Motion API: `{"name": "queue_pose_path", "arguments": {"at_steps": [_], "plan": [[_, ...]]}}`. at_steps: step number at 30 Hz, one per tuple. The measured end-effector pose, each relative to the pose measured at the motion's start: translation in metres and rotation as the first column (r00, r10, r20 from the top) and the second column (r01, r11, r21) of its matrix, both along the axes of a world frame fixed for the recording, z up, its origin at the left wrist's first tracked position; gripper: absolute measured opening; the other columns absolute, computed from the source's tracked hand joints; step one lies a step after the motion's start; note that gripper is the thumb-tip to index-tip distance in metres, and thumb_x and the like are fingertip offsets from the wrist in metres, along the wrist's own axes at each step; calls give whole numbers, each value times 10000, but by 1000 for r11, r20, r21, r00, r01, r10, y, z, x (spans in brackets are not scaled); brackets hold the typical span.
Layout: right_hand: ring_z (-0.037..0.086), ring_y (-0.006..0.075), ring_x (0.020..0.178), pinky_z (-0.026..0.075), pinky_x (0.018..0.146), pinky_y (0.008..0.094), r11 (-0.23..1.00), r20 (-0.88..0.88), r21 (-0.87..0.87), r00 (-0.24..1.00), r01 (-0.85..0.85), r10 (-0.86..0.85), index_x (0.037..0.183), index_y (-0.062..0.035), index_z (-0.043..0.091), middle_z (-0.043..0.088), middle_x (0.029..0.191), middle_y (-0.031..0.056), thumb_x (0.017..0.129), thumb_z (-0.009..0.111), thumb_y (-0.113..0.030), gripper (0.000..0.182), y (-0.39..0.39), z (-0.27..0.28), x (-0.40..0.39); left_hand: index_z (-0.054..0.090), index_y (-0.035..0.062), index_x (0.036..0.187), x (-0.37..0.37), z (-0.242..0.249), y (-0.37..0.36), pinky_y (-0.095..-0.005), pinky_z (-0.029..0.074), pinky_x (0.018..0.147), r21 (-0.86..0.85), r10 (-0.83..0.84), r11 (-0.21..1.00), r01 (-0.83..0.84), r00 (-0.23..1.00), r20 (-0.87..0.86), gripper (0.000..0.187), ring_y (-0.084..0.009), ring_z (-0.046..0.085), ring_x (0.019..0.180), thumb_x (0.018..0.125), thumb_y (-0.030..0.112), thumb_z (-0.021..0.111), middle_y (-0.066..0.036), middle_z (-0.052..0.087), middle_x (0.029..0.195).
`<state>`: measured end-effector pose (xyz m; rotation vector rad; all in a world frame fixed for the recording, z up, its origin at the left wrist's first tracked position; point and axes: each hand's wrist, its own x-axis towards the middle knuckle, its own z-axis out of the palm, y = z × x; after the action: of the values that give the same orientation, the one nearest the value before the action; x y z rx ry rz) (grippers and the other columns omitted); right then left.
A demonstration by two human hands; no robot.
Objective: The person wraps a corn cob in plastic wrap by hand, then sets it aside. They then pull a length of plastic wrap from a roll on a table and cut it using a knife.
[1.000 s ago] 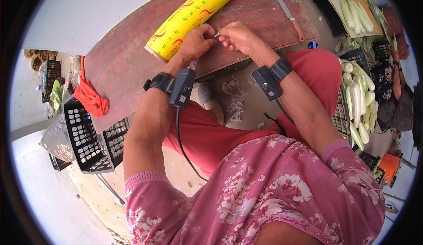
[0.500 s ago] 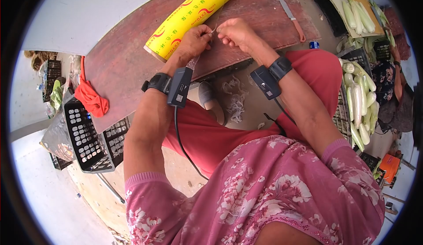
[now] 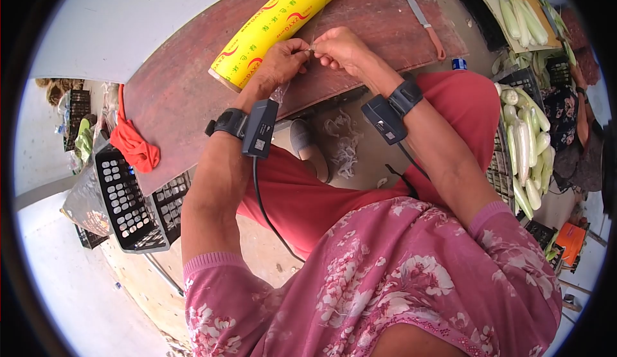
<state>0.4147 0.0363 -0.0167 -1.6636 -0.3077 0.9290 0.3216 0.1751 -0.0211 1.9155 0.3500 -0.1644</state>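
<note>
Tabletop [image 3: 170, 93]: reddish-brown board, worn and scuffed, long curved far edge, near edge running beneath the wrists.

Left hand [image 3: 283, 60] bent, thumb and forefinger closed to a pinch, other fingers curled. Right hand [image 3: 344, 47] pinched likewise, fingertips meeting those of the left. Between them, a small pale strand [image 3: 312, 48], thin, held at both sides over the tabletop; its material is too small to tell.

Yellow roll [image 3: 283, 29] just beyond the left hand: smooth glossy cylinder, red and green print, lying aslant, near end a blunt round rim. Knife [image 3: 427, 26] well to the right: narrow metal blade pointing away, pinkish handle with its butt by the near edge.

Red cloth [image 3: 135, 146], soft and crumpled, drapes at the left corner. Below it, a black crate [image 3: 153, 222], rigid plastic pierced in rows. Right of the knees, pale green vegetables [image 3: 526, 145], long, smooth, heaped lengthwise. Stringy whitish shreds [image 3: 346, 151] on the floor under the near edge.

Room: broad stretch of board left of the roll; another between right hand and knife. Roll hems the left hand's far side.
</note>
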Motion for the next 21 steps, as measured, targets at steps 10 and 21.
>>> {"name": "queue_pose_path", "arguments": {"at_steps": [10,21], "plan": [[514,99,518,354,384,224,999,-70,38,997,12,-9,881,20,568,590,710,68,795,579,-82,134,-5,-2,0,601,95,908,-1,1,0,-181,392,527,-17,10,1000,-9,1000,6,128,-43,536,649,895,201,531,35,575,758],[512,95,508,354,382,221,1000,-51,4,999,-8,8,892,28,566,593,714,72,798,588,-85,149,-3,0,1,611,96,923,-3,3,0,-182,393,532,-17,-14,1000,14,1000,16,133,-42,532,652,895,196,527,38,573,762]]}}
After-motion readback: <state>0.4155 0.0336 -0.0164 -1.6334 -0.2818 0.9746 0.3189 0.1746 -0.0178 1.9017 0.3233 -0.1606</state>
